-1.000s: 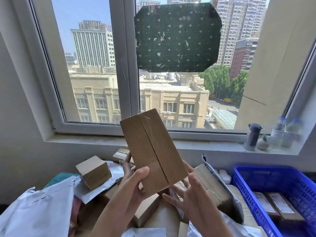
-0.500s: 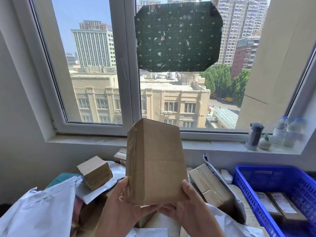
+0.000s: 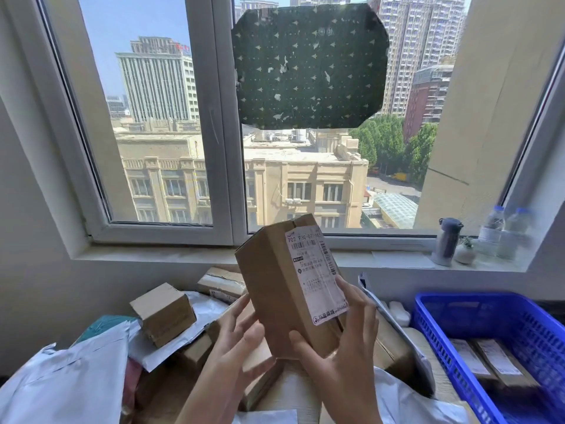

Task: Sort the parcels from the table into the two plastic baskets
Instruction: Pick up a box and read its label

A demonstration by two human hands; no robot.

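I hold a brown cardboard parcel (image 3: pixel 275 289) upright in front of me, above the pile on the table. Its white shipping label faces me on the right side. My right hand (image 3: pixel 345 341) grips its lower right edge, thumb under the bottom and fingers on the label. My left hand (image 3: pixel 235 338) touches its lower left side with fingers spread. A blue plastic basket (image 3: pixel 428 332) stands at the right and holds two flat labelled parcels (image 3: pixel 486 359). Only one basket is in view.
The table pile holds a small brown box (image 3: pixel 163 313), white poly mailers (image 3: pixel 61 384), a teal bag (image 3: pixel 104 324) and more cartons (image 3: pixel 221 281). On the windowsill stand a grey flask (image 3: pixel 448 244), a small pot (image 3: pixel 464 252) and two water bottles (image 3: pixel 492 228).
I have turned the parcel in my hands, so that its labelled side now faces me instead of the plain taped side. It sits slightly lower and tilted.
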